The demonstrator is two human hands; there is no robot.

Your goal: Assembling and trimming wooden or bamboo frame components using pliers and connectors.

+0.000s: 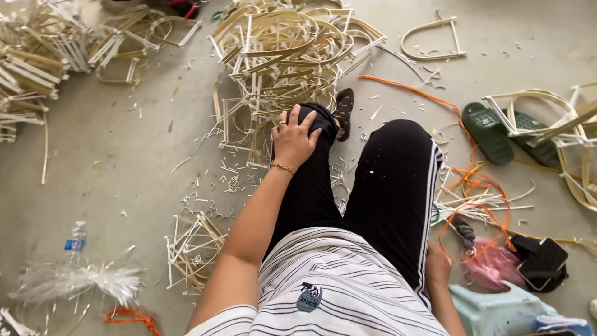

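Black trousers knee | left hand resting | right hand floor

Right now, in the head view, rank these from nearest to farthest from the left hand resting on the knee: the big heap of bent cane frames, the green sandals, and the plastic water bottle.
From the left hand:
1. Heap of bent cane frames, just ahead of the knee, partly beside the hand.
2. Green sandals, off to the right past the other leg.
3. Plastic water bottle, lower left on the floor.
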